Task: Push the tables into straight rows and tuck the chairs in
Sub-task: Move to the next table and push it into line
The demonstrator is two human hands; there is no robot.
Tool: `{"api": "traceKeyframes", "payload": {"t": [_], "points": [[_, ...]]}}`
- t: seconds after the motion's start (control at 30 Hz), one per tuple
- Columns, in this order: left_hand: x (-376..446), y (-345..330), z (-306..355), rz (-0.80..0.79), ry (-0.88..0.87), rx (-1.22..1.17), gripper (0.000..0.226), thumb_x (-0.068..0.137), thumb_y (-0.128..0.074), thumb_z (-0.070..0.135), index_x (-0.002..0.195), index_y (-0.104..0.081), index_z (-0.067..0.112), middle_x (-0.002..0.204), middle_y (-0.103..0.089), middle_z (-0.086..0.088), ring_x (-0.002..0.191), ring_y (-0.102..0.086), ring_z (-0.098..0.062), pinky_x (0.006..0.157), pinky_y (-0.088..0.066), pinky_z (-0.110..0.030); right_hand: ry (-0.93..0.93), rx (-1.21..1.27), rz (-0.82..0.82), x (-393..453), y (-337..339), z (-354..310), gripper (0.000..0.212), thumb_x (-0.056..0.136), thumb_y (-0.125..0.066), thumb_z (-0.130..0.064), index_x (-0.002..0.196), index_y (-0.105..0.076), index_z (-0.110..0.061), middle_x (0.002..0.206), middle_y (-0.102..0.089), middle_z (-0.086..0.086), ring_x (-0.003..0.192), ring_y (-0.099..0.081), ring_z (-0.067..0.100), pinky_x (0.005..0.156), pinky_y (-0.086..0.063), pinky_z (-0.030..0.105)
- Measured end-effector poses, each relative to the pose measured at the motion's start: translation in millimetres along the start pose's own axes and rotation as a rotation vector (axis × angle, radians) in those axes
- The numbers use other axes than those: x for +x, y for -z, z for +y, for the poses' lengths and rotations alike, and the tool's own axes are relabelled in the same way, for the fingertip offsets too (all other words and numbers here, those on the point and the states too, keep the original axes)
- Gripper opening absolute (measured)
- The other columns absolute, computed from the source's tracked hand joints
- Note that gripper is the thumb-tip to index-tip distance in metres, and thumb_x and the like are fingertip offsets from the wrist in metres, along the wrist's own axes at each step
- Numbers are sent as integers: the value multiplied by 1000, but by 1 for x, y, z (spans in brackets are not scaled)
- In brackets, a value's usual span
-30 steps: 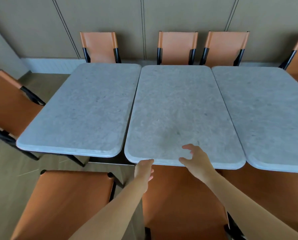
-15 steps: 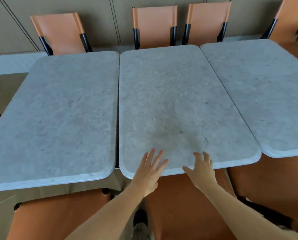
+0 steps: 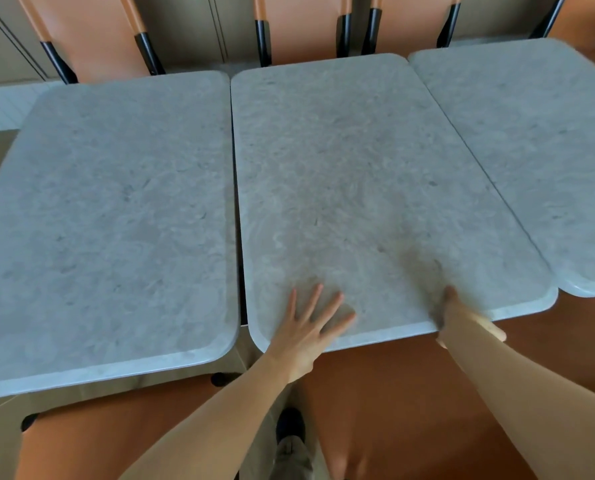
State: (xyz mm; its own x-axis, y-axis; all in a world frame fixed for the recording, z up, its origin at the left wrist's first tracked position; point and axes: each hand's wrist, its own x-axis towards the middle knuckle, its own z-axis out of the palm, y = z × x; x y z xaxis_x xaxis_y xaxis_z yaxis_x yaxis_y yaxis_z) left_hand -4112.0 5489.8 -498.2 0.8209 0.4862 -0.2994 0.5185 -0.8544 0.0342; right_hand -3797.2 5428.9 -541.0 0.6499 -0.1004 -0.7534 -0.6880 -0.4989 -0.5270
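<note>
A: Where's the middle bench (image 3: 358, 174)?
B: Sitting between two others, near edge sticking out.
A: Hands?
B: Left hand (image 3: 304, 329) lying flat, fingers spread, near edge. Right hand (image 3: 462, 320) gripping that edge.

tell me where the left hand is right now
In the head view the left hand lies flat on the near edge of the middle table, left of the right hand.

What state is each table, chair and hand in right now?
Middle table: near edge sits farther back than left table's.
Left table: narrow gap to the middle one.
Right table: untouched.
Left hand: flat, fingers spread on the middle table.
Right hand: at the middle table's near edge, blurred.
Near chair: not tucked in.
</note>
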Motion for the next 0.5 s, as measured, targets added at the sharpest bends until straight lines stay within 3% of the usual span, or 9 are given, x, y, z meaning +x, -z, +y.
{"api": "traceKeyframes", "payload": {"t": [0.03, 0.07, 0.13, 0.3, 0.5], "points": [[1, 1, -2, 0, -11, 4, 124, 87, -74, 12, 153, 28, 38, 159, 42, 0, 145, 37, -43, 115, 11, -75, -29, 73, -59, 8, 0, 2, 124, 28, -79, -88, 129, -50, -24, 120, -59, 3, 99, -63, 33, 84, -55, 50], [1, 0, -3, 2, -23, 12, 124, 86, -75, 14, 153, 27, 36, 159, 41, 0, 145, 36, -44, 114, 11, -76, -39, 117, -115, 2, 3, 3, 107, 41, -83, -82, 124, -51, -21, 114, -59, 2, 96, -63, 31, 84, -57, 49], [1, -1, -5, 13, -49, 34, 124, 85, -77, 17, 155, 24, 33, 161, 37, -4, 145, 34, -46, 113, 11, -76, -43, 142, -157, -38, 5, 1, 89, 60, -84, -69, 127, -53, -21, 120, -61, 2, 100, -63, 29, 87, -57, 46], [0, -4, -11, 55, -90, 19, 117, 84, -76, 17, 160, 12, 30, 166, 27, -7, 143, 35, -46, 107, 17, -74, 3, 224, -172, -55, 1, 4, 83, 75, -80, -57, 142, -47, -22, 137, -56, 2, 118, -60, 26, 91, -52, 44], [-1, -6, -14, 77, -120, -44, 114, 86, -74, 14, 161, 10, 33, 166, 27, -5, 145, 35, -45, 113, 12, -75, 69, 177, -173, -55, 2, 5, 74, 85, -73, -52, 144, -44, -19, 143, -52, 5, 120, -57, 26, 98, -49, 46]]}}
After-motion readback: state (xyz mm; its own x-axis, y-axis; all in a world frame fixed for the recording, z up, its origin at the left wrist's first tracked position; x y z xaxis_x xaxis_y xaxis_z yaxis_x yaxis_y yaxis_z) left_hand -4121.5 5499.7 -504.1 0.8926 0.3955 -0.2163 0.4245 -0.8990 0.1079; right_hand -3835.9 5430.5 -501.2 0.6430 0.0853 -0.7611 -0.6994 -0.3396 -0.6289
